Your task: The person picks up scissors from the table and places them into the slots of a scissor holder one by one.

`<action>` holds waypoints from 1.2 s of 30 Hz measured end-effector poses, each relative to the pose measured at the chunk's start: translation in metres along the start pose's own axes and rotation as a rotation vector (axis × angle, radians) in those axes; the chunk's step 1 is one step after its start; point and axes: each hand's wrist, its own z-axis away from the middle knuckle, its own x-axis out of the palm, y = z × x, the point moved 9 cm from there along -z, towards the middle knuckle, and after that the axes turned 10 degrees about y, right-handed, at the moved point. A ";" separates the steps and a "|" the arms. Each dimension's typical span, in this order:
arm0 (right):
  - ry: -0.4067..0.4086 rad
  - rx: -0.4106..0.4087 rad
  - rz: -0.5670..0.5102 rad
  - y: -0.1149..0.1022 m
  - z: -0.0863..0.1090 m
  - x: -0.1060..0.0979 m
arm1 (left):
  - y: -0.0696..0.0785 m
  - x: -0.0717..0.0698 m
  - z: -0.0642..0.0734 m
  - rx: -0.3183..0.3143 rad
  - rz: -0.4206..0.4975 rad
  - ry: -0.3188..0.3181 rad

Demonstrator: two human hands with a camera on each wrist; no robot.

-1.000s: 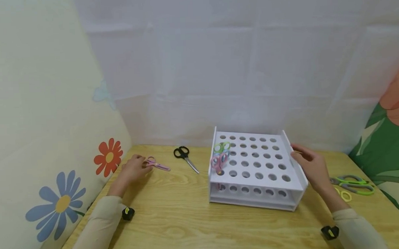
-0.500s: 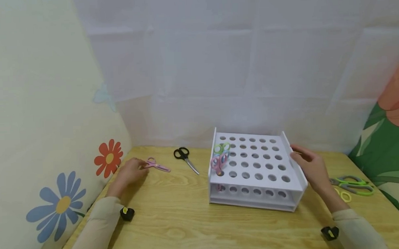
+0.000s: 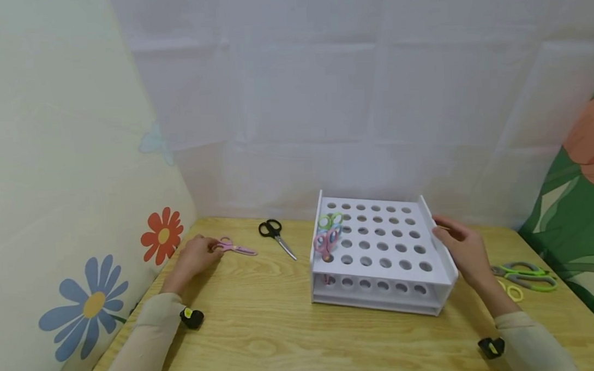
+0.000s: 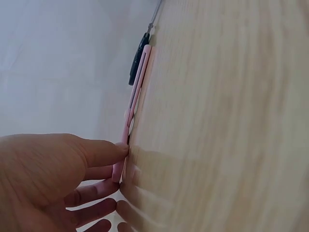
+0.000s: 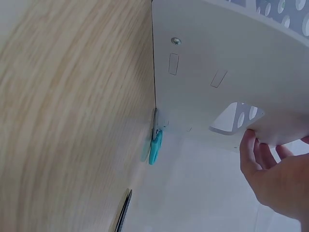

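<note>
At the table's left side my left hand (image 3: 196, 255) pinches one handle loop of the pink scissors (image 3: 242, 250), which lie flat with blades pointing right. In the left wrist view the thumb presses the pink handle (image 4: 126, 145) from one side, fingers on the other, close to the wood. My right hand (image 3: 467, 253) holds the upper edge of the right side panel of a white two-tier rack (image 3: 378, 271) full of round holes. In its left column stand pink-handled scissors (image 3: 322, 243), with green-handled scissors (image 3: 325, 221) and a light blue handle behind them.
Black-handled scissors (image 3: 271, 228) lie between left hand and rack. Right of the rack are green-and-grey scissors (image 3: 531, 284) and a yellow handle (image 3: 514, 292). The right wrist view shows a teal handle (image 5: 155, 149) near the rack's base. A white sheet (image 3: 294, 109) hangs behind.
My left hand has drawn back slightly, then shifted a little right, and the pink scissors have slid slightly right. The right hand and the rack have stayed in place.
</note>
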 end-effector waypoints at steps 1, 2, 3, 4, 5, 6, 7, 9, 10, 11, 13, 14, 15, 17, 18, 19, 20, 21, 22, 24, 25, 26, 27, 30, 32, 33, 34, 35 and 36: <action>0.000 -0.003 -0.008 -0.001 0.000 0.000 | 0.000 0.000 0.000 0.003 -0.001 0.001; 0.001 -0.006 -0.010 -0.002 0.000 0.000 | 0.000 0.000 0.000 0.001 0.004 0.003; 0.001 -0.005 -0.012 -0.002 0.001 0.000 | 0.000 0.000 0.000 -0.001 0.006 0.006; 0.001 -0.003 -0.013 -0.002 0.001 0.000 | -0.001 0.000 0.000 -0.005 0.007 0.006; 0.001 -0.002 -0.007 -0.001 0.001 0.000 | -0.001 0.001 0.001 -0.012 0.010 0.003; 0.001 -0.002 0.000 -0.001 0.000 0.000 | -0.001 0.001 0.001 -0.020 0.012 0.000; 0.002 -0.001 0.004 0.000 0.001 -0.001 | -0.002 0.002 0.001 -0.030 0.013 -0.004; 0.003 -0.001 0.010 0.001 0.001 -0.001 | -0.003 0.003 0.002 -0.046 0.013 -0.016; 0.004 -0.005 0.013 0.001 0.001 -0.001 | -0.004 0.004 0.003 -0.056 0.013 -0.023; 0.007 -0.008 0.014 0.001 0.001 -0.001 | -0.004 0.005 0.003 -0.064 0.008 -0.028; 0.011 -0.016 0.014 0.001 0.001 0.000 | -0.006 0.006 0.004 -0.076 0.002 -0.038; 0.012 -0.021 0.018 0.001 0.001 0.000 | -0.005 0.006 0.005 -0.076 0.003 -0.043; 0.013 -0.025 0.020 0.001 0.001 0.000 | -0.006 0.006 0.005 -0.082 0.005 -0.044; 0.013 -0.027 0.024 0.001 0.001 0.000 | -0.006 0.005 0.006 -0.089 0.015 -0.043; 0.011 -0.028 0.025 0.000 0.001 0.001 | -0.006 0.004 0.006 -0.095 0.030 -0.043; 0.010 -0.029 0.025 0.000 0.001 0.001 | -0.006 0.004 0.006 -0.100 0.044 -0.041; 0.008 -0.032 0.023 0.000 0.001 0.001 | -0.006 0.003 0.007 -0.106 0.064 -0.041; 0.007 -0.034 0.021 -0.001 0.001 0.001 | -0.007 0.003 0.007 -0.119 0.083 -0.040; 0.005 -0.036 0.016 -0.001 0.001 0.001 | -0.007 0.003 0.007 -0.128 0.106 -0.043; 0.003 -0.041 0.009 -0.002 0.001 0.001 | -0.010 0.004 0.007 -0.155 0.150 -0.047; 0.003 -0.042 0.005 -0.002 0.002 0.001 | -0.011 0.005 0.007 -0.176 0.180 -0.050; 0.002 -0.041 0.002 -0.002 0.002 0.001 | -0.012 0.005 0.008 -0.192 0.208 -0.055; 0.002 -0.039 -0.001 -0.002 0.002 0.001 | -0.013 0.005 0.008 -0.208 0.236 -0.059; 0.005 -0.029 0.000 -0.002 0.002 0.001 | -0.015 0.006 0.007 -0.250 0.316 -0.071; 0.006 -0.022 0.005 -0.002 0.002 0.001 | -0.015 0.007 0.006 -0.266 0.366 -0.084; 0.007 -0.019 0.009 -0.002 0.002 0.000 | -0.016 0.007 0.006 -0.273 0.382 -0.089; 0.008 -0.017 0.012 -0.002 0.001 0.000 | -0.015 0.007 0.005 -0.274 0.395 -0.091; 0.010 -0.014 0.015 -0.002 0.001 0.000 | -0.015 0.007 0.004 -0.278 0.406 -0.091; 0.010 -0.011 0.016 -0.002 0.001 0.000 | -0.015 0.007 0.003 -0.275 0.411 -0.092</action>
